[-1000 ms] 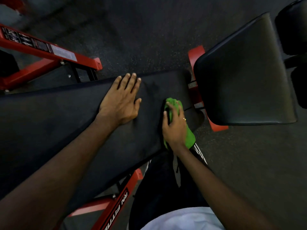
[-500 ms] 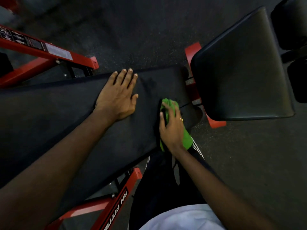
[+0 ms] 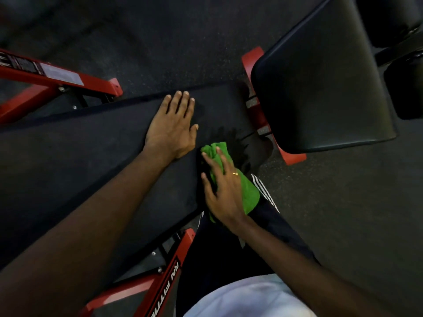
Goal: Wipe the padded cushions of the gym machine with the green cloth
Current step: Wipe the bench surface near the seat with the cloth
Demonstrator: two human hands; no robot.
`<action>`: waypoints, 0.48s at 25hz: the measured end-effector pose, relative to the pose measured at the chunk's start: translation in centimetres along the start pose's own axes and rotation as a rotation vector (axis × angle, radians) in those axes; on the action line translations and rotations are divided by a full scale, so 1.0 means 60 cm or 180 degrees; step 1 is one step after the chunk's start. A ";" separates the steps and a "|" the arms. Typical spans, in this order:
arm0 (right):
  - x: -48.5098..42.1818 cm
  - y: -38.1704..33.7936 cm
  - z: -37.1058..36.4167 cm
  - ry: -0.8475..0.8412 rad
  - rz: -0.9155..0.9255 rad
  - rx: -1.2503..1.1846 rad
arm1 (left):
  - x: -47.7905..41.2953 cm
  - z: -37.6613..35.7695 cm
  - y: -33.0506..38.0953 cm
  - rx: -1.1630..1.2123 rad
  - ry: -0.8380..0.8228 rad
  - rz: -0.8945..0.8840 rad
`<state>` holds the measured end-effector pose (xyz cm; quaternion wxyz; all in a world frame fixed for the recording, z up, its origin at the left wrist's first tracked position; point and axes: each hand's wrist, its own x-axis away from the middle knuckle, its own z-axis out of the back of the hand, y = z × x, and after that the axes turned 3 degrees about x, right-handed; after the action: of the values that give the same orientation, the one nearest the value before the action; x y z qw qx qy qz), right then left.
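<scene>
Dark rubber floor [image 3: 343,225] is seen open to the right of the machine and past its far edge. The long padded cushion [image 3: 91,161] ends just short of the tilted seat cushion [image 3: 320,88], with red frame [image 3: 258,115] showing in the gap. The left hand [image 3: 171,131] is laid flat by the far edge, fingers together and thumb apart. The green cloth [image 3: 248,193] is pressed over the long cushion's near edge under the right hand [image 3: 224,191], whose fingers are straight and slightly spread.

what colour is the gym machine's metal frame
The frame is red, best seen in the head view.
</scene>
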<state>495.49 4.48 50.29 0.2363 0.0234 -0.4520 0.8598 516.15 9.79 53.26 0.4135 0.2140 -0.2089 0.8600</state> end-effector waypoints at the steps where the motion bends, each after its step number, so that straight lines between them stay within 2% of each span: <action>1: -0.012 0.013 0.002 0.0037 0.0139 0.0006 | -0.001 0.001 0.000 -0.0018 0.0002 -0.0003; 3: -0.064 0.051 0.001 0.0215 0.0084 0.0064 | -0.002 0.001 0.001 -0.0077 -0.0021 0.0014; 6: -0.154 0.093 -0.010 0.0432 -0.0973 0.0072 | 0.000 -0.003 -0.001 -0.0071 0.0013 0.0040; 8: -0.174 0.087 -0.009 0.0499 -0.1311 0.0148 | -0.003 -0.003 0.000 -0.0055 0.0014 0.0029; 10: -0.135 0.047 -0.004 0.0464 -0.0959 0.0135 | -0.005 -0.002 0.001 -0.0050 -0.0004 0.0015; 12: -0.048 -0.017 0.000 0.0213 -0.0484 0.0034 | -0.007 -0.002 0.002 -0.0049 -0.0044 0.0006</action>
<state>498.49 3.86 50.32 0.3157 0.0301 -0.4362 0.8421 516.27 9.51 52.91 0.4129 0.2166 -0.2186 0.8572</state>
